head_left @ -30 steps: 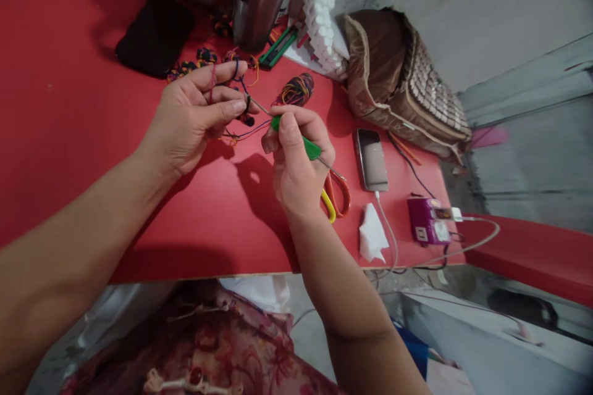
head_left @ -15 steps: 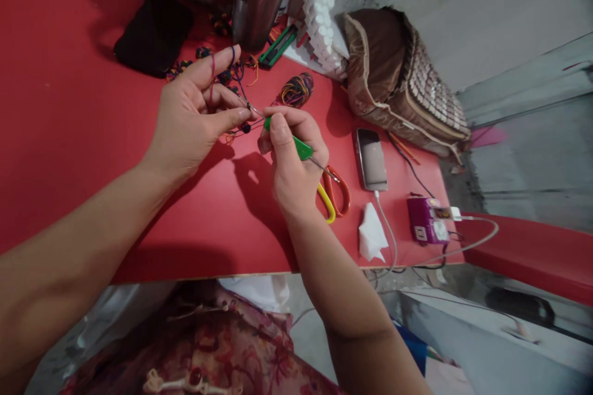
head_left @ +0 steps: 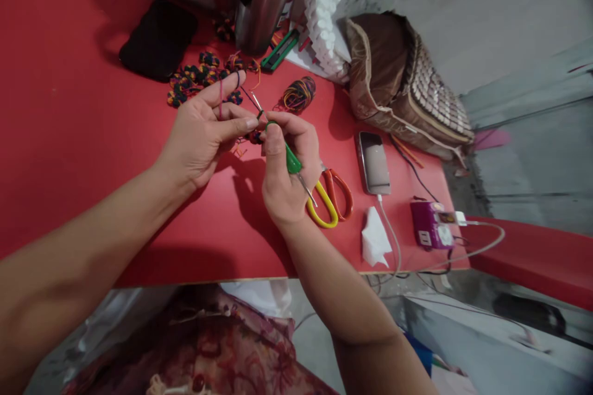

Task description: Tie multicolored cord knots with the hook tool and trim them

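My left hand [head_left: 204, 123] pinches a small piece of dark multicoloured crochet work [head_left: 254, 136] between thumb and fingers. Yarn loops around its raised index finger, pinkish lower down and dark blue near the tip. In my right hand [head_left: 291, 160] is a crochet hook with a green handle [head_left: 292, 161]; its metal tip points up beside the left fingertips, with the dark yarn close to it. Several crocheted pieces [head_left: 199, 77] in black, orange and red lie behind my left hand. A ball of multicoloured yarn [head_left: 299, 94] rests beyond my right hand.
Scissors with yellow and orange handles [head_left: 340, 197] lie right of my right hand. Farther right are a phone [head_left: 374, 163] on a cable, a crumpled tissue [head_left: 375, 238] and a purple power box [head_left: 428, 225]. A green cutter [head_left: 280, 51], metal bottle [head_left: 262, 6] and brown bag [head_left: 403, 74] stand behind.
The hook has swung to a more upright angle, its tip now showing free above the left fingertips. My left index finger has lowered slightly, and the view has shifted a little.
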{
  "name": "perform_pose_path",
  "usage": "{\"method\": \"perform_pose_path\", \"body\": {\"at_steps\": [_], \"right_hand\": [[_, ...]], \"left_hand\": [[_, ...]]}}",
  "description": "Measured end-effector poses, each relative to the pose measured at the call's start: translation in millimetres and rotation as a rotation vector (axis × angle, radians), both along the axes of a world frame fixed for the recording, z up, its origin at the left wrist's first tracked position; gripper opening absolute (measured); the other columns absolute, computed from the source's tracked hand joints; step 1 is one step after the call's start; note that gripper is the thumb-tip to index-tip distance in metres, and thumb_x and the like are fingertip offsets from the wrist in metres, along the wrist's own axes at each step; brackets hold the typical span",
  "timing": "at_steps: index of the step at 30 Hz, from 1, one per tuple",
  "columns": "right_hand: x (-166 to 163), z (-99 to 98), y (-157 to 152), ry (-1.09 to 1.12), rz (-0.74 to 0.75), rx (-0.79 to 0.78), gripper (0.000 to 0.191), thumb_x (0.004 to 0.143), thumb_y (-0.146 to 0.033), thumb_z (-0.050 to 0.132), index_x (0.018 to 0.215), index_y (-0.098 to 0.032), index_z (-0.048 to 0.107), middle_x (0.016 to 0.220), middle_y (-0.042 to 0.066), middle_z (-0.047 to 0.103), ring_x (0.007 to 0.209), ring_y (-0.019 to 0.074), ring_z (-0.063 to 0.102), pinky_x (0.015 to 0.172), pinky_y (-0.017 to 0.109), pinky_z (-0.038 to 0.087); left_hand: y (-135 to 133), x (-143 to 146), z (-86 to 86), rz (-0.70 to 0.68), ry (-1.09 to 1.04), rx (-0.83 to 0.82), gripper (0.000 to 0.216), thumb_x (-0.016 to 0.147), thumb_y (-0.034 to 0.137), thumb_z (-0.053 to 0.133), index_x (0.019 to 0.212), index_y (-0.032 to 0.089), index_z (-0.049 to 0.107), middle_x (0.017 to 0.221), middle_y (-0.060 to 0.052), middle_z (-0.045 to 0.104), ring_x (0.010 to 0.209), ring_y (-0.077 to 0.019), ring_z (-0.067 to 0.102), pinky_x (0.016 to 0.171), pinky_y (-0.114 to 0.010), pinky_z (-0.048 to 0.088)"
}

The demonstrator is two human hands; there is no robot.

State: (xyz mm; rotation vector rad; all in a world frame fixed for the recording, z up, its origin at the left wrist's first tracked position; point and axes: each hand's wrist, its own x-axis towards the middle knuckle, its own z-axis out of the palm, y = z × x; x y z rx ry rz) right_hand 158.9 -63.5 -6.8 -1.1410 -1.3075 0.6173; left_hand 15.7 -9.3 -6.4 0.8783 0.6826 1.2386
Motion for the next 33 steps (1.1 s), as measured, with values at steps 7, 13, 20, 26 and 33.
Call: {"method": "perform_pose_path", "body": {"at_steps": [7,13,20,26,33], "right_hand": [[8.6,-0.7,3.2,-0.148,-0.006,0.132,0.026,0.117,-0.055,0.065,0.118,-0.032,0.078,0.104,0.004,0.078,0.094,0.0215,0.078,0.089,0.038,0.070],[2.3,-9.0,3.5,-0.147,-0.072,0.166,0.027,0.119,-0.055,0.062,0.123,-0.032,0.076,0.111,0.005,0.077,0.097,0.0220,0.078,0.089,0.039,0.069],[9.4,-5.0,3.1,-0.146,-0.014,0.155,0.031,0.117,-0.059,0.064,0.124,-0.032,0.078,0.110,0.006,0.076,0.099,0.0235,0.077,0.094,0.042,0.070],[13.3,0.0,4.3,-0.100,0.022,0.222,0.023,0.116,-0.050,0.069,0.120,-0.031,0.081,0.098,0.002,0.076,0.085,0.0186,0.076,0.083,0.036,0.069],[12.9,3.6,3.6,-0.137,0.044,0.274,0.023,0.117,-0.046,0.068,0.120,-0.030,0.084,0.097,0.002,0.078,0.083,0.0162,0.077,0.079,0.031,0.068]], "left_hand": [[1.1,0.2,5.0,0.065,0.035,0.074,0.077,0.074,0.021,0.107,0.145,0.035,0.079,0.083,0.002,0.083,0.085,-0.0270,0.083,0.081,-0.043,0.066],[-5.1,11.3,3.8,0.107,-0.023,0.037,0.063,0.075,0.020,0.107,0.131,0.034,0.083,0.079,0.006,0.081,0.079,-0.0217,0.079,0.083,-0.039,0.067],[10.1,-7.7,-3.9,-0.032,-0.051,-0.015,0.060,0.072,0.024,0.112,0.124,0.034,0.083,0.090,-0.001,0.086,0.098,-0.0351,0.088,0.077,-0.045,0.068],[16.5,-20.9,5.8,-0.100,0.001,-0.004,0.055,0.073,0.024,0.108,0.123,0.034,0.084,0.088,-0.004,0.085,0.108,-0.0411,0.088,0.078,-0.049,0.066],[22.2,-33.9,8.4,-0.167,-0.012,-0.003,0.042,0.075,0.026,0.105,0.113,0.033,0.088,0.084,-0.006,0.083,0.103,-0.0414,0.089,0.061,-0.045,0.061]]}}
